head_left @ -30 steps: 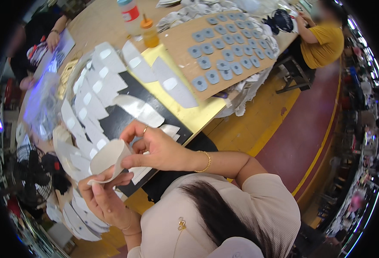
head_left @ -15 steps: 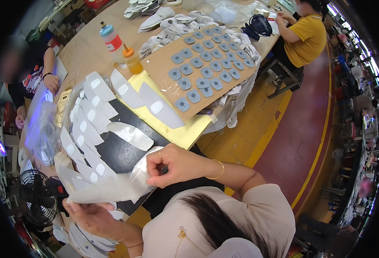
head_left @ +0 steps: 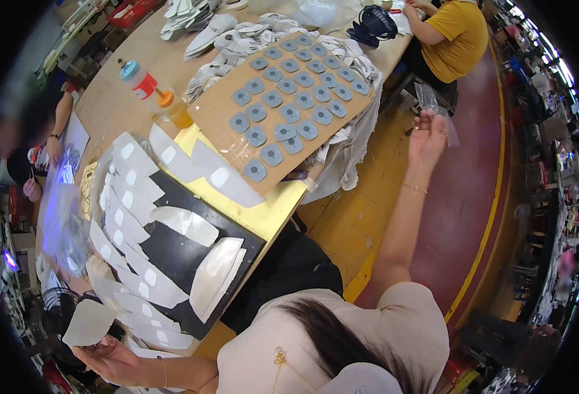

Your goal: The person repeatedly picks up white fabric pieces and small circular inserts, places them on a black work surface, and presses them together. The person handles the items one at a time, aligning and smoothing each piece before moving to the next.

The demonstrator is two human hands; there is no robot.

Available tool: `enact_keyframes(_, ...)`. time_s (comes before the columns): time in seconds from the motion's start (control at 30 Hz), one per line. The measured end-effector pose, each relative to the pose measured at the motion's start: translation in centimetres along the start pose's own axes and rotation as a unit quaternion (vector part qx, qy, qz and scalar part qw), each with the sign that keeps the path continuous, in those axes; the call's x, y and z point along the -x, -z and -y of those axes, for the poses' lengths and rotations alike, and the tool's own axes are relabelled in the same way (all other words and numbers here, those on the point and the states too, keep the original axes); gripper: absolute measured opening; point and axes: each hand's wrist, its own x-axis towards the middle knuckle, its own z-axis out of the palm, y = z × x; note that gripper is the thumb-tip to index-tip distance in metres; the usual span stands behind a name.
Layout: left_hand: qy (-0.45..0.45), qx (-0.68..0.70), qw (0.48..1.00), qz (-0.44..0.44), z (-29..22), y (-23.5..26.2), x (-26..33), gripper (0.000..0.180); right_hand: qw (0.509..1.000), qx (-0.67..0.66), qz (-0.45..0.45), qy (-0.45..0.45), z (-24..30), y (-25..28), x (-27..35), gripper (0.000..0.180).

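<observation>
At the lower left, my left hand (head_left: 111, 362) grips a pale grey-white cut material piece (head_left: 91, 323) by its lower edge. Far out to the right, past the table edge, my raised right hand (head_left: 427, 143) pinches a crumpled strip of clear film (head_left: 448, 123). A small stack of shiny whitish cut pieces (head_left: 216, 277) lies on the black board (head_left: 178, 248), with one more shiny piece (head_left: 186, 223) just beyond it. Overlapping rows of cut pieces with white oval patches (head_left: 146, 274) cover the board's left side.
A cardboard sheet (head_left: 217, 108) carries several grey-blue rounded pads (head_left: 272, 98). Two bottles, one with a blue cap (head_left: 138, 80) and one orange (head_left: 174, 109), stand behind the yellow sheet (head_left: 270, 213). A black fan (head_left: 373, 26) and co-workers are further off.
My right hand has swung from above the board out to the right with the clear film. My left hand has moved left and down, still holding the cut piece. The view has shifted slightly.
</observation>
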Motion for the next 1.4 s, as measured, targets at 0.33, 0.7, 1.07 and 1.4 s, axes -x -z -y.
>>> enact_keyframes(0.33, -0.013, -0.035, 0.985, -0.167, -2.7, -8.9, -0.2, 0.043, 0.615, 0.686, -0.05, -0.385, -24.9, 15.8, 10.8, 0.02)
enact_keyframes(0.7, -0.03, -0.197, 0.98, -0.012, 5.6, -12.7, 3.6, 0.045, 0.615, 0.735, -0.028, -0.284, -12.2, 12.7, 6.9, 0.053)
enact_keyframes(1.07, -0.158, -0.289, 0.892, 0.309, 8.2, -17.3, 6.7, 0.038, 0.773, 0.15, 0.538, -0.302, -0.7, -20.9, 21.2, 0.065)
enact_keyframes(1.4, -0.073, -0.381, 0.901, 0.196, 7.9, -9.1, 11.4, 0.028, 0.604, 0.047, 0.455, -0.653, -4.7, -22.6, 32.1, 0.043)
